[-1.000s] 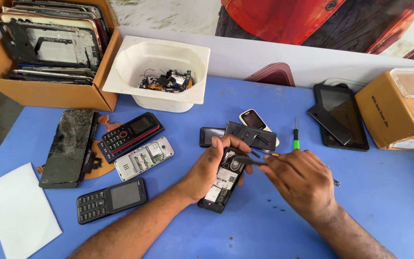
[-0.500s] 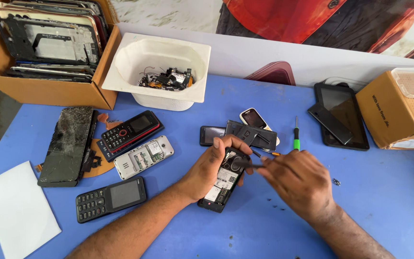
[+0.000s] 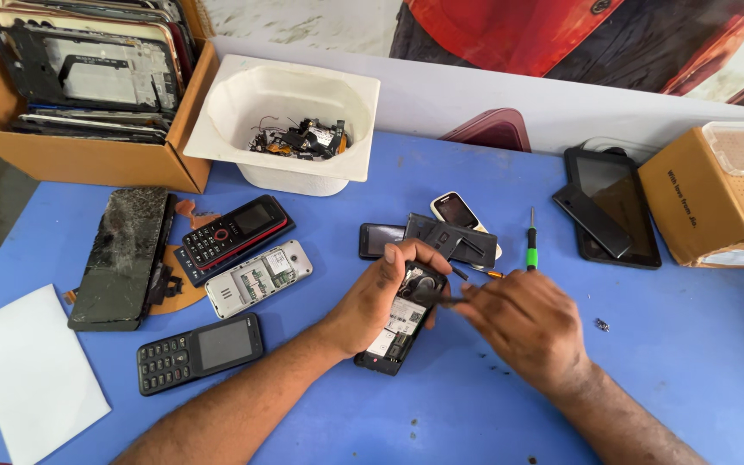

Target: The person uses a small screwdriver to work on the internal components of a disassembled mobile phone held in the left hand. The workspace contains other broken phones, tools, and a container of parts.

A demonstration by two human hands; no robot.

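My left hand (image 3: 378,295) grips an opened black keypad phone (image 3: 396,326) that lies face down on the blue table (image 3: 320,413), its circuit board showing. My right hand (image 3: 523,325) holds a thin dark tool (image 3: 446,300) whose tip touches the phone's upper part. Just behind my hands lie a black back cover (image 3: 454,238), a small dark phone (image 3: 377,240) and a white-edged phone (image 3: 455,209). A green-handled screwdriver (image 3: 530,245) rests to the right of them.
Left of my hands lie a red-and-black phone (image 3: 236,232), a stripped silver phone (image 3: 258,277), a black keypad phone (image 3: 200,351), a cracked smartphone (image 3: 122,257) and white paper (image 3: 32,379). Behind stand a white tub (image 3: 243,112) of parts and two cardboard boxes (image 3: 79,155) (image 3: 708,207). A tablet (image 3: 613,207) lies right.
My hands stay on the opened phone; the right hand with the tool has shifted slightly at the phone's top. Nothing else has moved.
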